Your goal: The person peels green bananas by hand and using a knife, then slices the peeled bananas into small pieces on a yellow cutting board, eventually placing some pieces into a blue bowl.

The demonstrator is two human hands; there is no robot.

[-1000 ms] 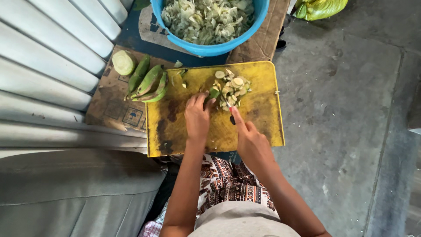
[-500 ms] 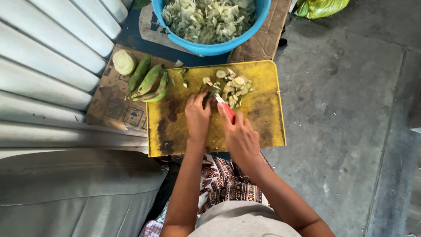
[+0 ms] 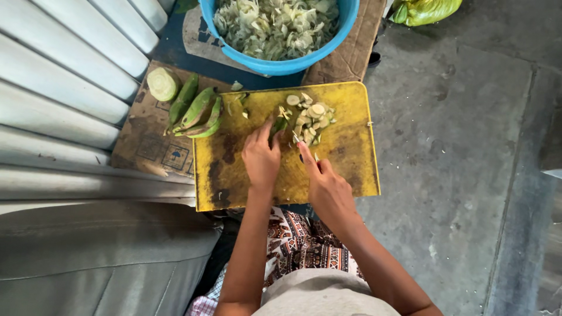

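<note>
1. A green banana piece (image 3: 280,126) lies on the yellow cutting board (image 3: 351,169), pinned under the left hand (image 3: 261,158), whose fingers are pressed together on it.
2. The right hand (image 3: 328,187) is clamped on a knife (image 3: 300,142); the blade sits just beside the left fingertips.
3. Cut slices (image 3: 310,114) pile just beyond the fingertips.
4. Good slicing here likely means curling the left fingertips back and keeping the cuts even.
5. Further out: whole green bananas (image 3: 196,111) to the left, a blue basin (image 3: 281,61) of shreds ahead.
</note>
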